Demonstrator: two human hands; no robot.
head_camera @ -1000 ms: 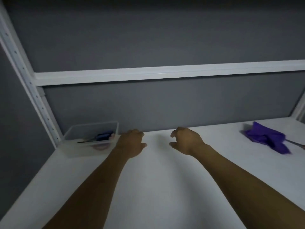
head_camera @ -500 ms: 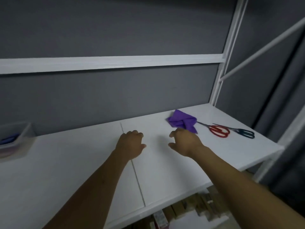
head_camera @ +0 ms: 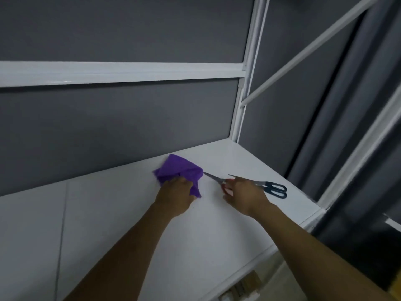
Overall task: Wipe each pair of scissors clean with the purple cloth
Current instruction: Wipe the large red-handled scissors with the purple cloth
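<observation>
The left hand [head_camera: 175, 196], fingers curled, clutches the purple cloth [head_camera: 178, 168] on the desk [head_camera: 130, 235], ready to wipe. The right hand [head_camera: 245, 194] grasps the red-handled scissors [head_camera: 213, 177] by the handles, blades toward the cloth. The dark-handled scissors [head_camera: 274, 190] lie just beside, untouched.

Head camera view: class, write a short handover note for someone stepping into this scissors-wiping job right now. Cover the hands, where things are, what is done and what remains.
Left hand: grips the purple cloth, which lies on the white shelf.
Right hand: fingers curled on the handles of the red-handled scissors; the blades point at the cloth, with the tip at its edge.
Dark-handled scissors: lying on the shelf beyond that hand, toward the right edge.
Done: cloth and first pair taken hold of; no wiping visible.
Left: wipe the red-handled pair, then the dark-handled pair.
</observation>
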